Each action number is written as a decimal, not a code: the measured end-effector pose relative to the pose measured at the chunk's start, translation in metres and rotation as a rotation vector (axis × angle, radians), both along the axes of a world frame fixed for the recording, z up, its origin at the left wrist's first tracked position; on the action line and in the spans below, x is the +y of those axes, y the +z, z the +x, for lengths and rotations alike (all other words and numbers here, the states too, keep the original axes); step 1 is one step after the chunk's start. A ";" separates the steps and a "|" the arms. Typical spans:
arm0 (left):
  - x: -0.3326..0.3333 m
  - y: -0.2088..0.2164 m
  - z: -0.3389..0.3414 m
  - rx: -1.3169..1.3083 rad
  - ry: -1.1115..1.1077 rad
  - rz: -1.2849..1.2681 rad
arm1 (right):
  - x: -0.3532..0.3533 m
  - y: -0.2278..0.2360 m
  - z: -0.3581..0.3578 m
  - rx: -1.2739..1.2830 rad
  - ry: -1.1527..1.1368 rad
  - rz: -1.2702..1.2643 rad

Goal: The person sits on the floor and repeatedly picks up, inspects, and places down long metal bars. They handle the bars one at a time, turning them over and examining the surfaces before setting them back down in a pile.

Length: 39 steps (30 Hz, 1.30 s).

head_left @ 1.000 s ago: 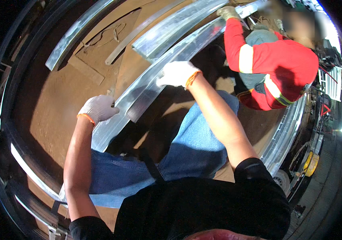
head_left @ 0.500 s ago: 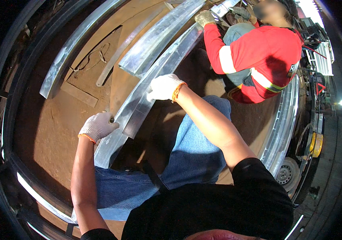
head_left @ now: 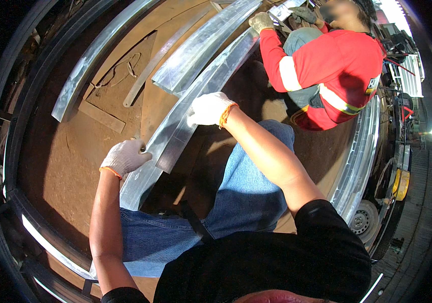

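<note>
A long shiny metal channel (head_left: pixel 183 113) runs diagonally before me, with a second metal length lying against it at the near end. My right hand (head_left: pixel 211 109), in a white knitted glove with an orange cuff, is closed on its near edge, about midway along. My left hand (head_left: pixel 126 157), gloved alike, rests at the channel's far edge near its lower end. Its fingers are curled round something small; only a dark round end shows by the thumb, so I cannot make out what it is.
Beyond lie another wide metal channel (head_left: pixel 203 48), a curved metal length (head_left: pixel 92 58), a thin flat strip (head_left: pixel 147 78) and a cord (head_left: pixel 120 70) on the brown floor. At the upper right crouches a co-worker (head_left: pixel 334 76) in red, gloved hands on metal. Stacked metal lengths (head_left: pixel 360 156) stand behind.
The whole view has shifted very slightly. Both my hands keep their places on the channel, and the co-worker's gloved hands have barely moved.
</note>
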State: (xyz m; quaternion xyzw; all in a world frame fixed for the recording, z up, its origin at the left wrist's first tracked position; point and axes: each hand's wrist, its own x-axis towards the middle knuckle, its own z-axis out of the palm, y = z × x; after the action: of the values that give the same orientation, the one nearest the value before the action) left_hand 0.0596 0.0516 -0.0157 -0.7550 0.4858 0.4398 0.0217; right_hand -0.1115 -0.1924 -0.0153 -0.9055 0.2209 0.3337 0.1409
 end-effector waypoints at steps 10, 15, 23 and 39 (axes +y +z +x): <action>0.003 -0.008 0.000 -0.007 0.019 -0.028 | 0.001 0.008 0.001 -0.031 0.010 0.032; 0.001 -0.007 -0.001 -0.006 0.008 -0.022 | 0.000 0.006 0.000 -0.034 0.006 0.034; 0.004 -0.012 0.001 0.000 -0.007 -0.035 | -0.003 -0.007 -0.001 -0.008 0.016 0.004; -0.001 -0.001 -0.002 0.008 -0.011 0.028 | -0.001 0.000 0.002 0.036 0.021 -0.009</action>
State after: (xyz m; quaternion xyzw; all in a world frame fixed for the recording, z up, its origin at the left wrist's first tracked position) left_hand 0.0577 0.0502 -0.0168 -0.7502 0.4837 0.4495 0.0327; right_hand -0.1093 -0.1932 -0.0157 -0.9023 0.2153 0.3504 0.1291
